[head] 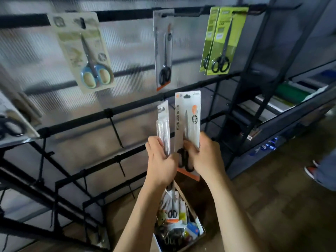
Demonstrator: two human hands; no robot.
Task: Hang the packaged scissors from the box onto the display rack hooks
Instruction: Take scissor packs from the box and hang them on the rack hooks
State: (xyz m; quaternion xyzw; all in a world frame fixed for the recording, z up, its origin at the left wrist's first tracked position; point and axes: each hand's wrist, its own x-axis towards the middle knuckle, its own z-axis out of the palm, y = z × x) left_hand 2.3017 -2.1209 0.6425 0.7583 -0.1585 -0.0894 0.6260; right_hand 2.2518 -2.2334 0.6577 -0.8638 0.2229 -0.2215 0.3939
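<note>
Two scissors packs being held up before the display rack (pixel 138 106).

Blurring across the whole rack, hiding card print; upper-row packs (pixel 164 50) hanging from hooks. Gripping edge-on pack (pixel 163 128) in left hand (pixel 161 160), fingers curled round; pinching white-and-orange pack (pixel 188 122) in right hand (pixel 205 155). Sitting below, partly blocked by forearms: box (pixel 198 224) crowded with packaged scissors (pixel 172 211).

A white scissors pack (pixel 188 122) with an orange bottom edge is standing upright in the right hand (pixel 205 157), and a narrower white pack (pixel 163 128) is standing edge-on in the left hand (pixel 160 164). More packs are hanging from hooks on the rack's top bar (pixel 127 14): a beige one (pixel 81 50), a white one (pixel 163 50), two green ones (pixel 224 40). The box (pixel 183 231) below is holding a jumble of packs.
</note>
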